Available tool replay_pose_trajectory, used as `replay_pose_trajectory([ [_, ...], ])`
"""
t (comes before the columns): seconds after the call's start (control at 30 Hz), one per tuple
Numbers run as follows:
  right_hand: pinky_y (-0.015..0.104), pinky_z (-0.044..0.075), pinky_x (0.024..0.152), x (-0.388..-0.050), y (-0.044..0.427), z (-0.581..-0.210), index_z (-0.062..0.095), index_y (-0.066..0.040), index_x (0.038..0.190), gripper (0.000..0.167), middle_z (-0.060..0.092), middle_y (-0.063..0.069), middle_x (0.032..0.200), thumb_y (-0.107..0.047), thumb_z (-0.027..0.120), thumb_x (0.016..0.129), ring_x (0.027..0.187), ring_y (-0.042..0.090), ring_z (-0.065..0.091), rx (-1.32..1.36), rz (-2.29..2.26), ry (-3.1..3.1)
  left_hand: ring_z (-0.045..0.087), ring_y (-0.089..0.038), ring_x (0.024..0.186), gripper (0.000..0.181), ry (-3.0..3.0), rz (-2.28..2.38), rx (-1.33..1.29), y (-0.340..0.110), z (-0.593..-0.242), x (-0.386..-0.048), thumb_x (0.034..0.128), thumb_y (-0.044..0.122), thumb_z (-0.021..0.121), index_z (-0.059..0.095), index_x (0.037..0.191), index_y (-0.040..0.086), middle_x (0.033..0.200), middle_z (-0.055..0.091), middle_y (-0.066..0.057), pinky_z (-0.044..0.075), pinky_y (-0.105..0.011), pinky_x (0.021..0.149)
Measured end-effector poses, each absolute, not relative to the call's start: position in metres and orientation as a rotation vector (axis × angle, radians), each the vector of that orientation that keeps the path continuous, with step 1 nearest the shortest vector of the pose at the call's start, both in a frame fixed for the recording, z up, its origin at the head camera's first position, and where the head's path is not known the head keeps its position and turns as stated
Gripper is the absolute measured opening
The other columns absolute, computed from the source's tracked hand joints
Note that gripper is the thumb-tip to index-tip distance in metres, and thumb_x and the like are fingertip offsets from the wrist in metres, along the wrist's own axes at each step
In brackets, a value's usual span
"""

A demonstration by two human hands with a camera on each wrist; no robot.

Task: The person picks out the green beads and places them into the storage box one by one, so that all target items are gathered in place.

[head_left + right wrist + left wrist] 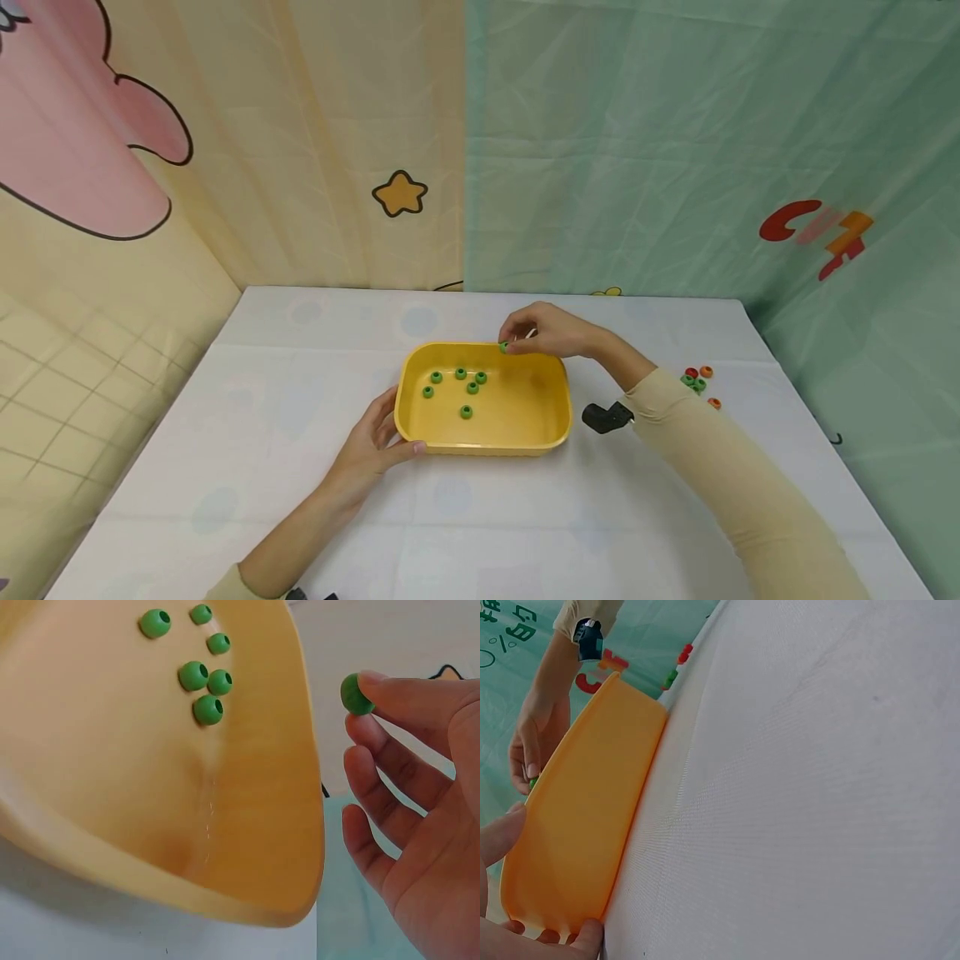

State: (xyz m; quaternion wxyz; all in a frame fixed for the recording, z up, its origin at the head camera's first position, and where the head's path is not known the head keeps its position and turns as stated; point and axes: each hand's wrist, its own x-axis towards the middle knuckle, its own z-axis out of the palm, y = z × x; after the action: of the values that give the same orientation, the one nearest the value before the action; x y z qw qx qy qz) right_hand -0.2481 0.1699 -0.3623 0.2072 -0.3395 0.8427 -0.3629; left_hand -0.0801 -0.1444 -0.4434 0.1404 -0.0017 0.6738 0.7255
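A yellow plastic tray (517, 417) stands on the table with several green beads (472, 388) lying inside it, mostly toward its left half. My left hand (367, 450) grips the tray's left end, thumb on the near rim and fingers round the side. Between thumb and index finger, my right hand (551, 332) pinches one green bead (357, 695) over the tray's far rim. The right wrist view shows this bead apart from the tray wall, with the other fingers loosely bent.
To the right of the tray, partly beside my right sleeve, lies a small group of red, orange and green beads (700, 383). A black wrist device (607, 417) hangs at the right cuff. Printed curtains (637, 150) rise behind the white-covered table (300, 400).
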Motion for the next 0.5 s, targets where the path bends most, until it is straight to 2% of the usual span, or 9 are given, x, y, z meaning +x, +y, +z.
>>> replay_pose_trajectory([
  [0.33, 0.035, 0.055, 0.095, -0.253, 0.142, -0.361, 0.075, -0.004, 0.111, 0.015, 0.072, -0.003, 0.103, -0.014, 0.07, 0.101, 0.095, 0.019, 0.063, -1.051, -0.956, 2.362, 0.027, -0.029, 0.152, 0.094, 1.953, 2.096, -0.021, -0.144, -0.443, -0.08, 0.0887, 0.0, 0.08, 0.025, 0.163, 0.013, 0.167, 0.026, -0.006, 0.041, -0.029, 0.113],
  [0.5, 0.036, 0.055, 0.097, -0.252, 0.141, -0.358, 0.074, -0.005, 0.116, 0.018, 0.072, 0.007, 0.112, -0.014, 0.07, 0.1, 0.099, 0.021, 0.064, -1.009, -0.984, 2.374, 0.026, -0.028, 0.152, 0.093, 1.944, 2.099, -0.011, -0.144, -0.444, -0.08, 0.0893, -0.001, 0.079, 0.024, 0.163, 0.013, 0.168, 0.025, -0.006, 0.041, -0.029, 0.113],
])
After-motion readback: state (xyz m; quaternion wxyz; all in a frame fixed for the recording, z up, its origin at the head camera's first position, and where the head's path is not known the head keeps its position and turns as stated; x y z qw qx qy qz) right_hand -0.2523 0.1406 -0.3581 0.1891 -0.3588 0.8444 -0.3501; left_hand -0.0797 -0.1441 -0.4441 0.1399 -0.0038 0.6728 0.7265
